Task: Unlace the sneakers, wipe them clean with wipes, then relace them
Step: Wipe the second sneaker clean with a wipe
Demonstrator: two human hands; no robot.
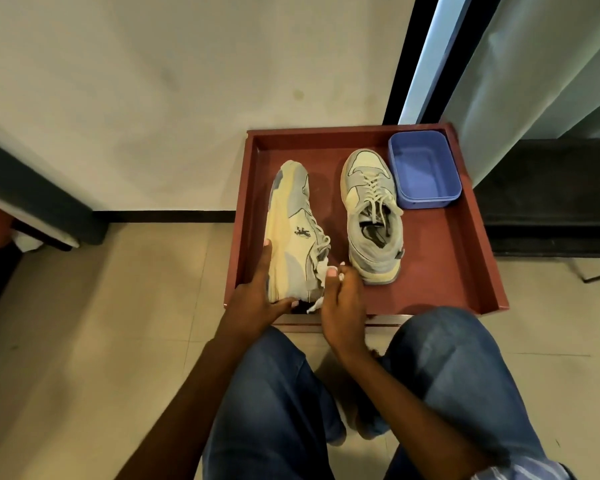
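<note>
Two pale grey-and-cream sneakers lie in a red tray (465,258). The left sneaker (293,230) is tipped on its side, sole toward the left, laces still threaded. My left hand (257,292) grips its heel and sole edge. My right hand (340,303) holds a white wipe (317,301) against the heel collar of that sneaker. The right sneaker (373,216) stands upright, laced, toe pointing away, with neither hand on it.
An empty blue plastic box (423,171) sits in the tray's far right corner. The tray rests on a tiled floor against a white wall. My knees in blue jeans (447,375) are just before the tray's near edge. A dark-framed glass door stands at right.
</note>
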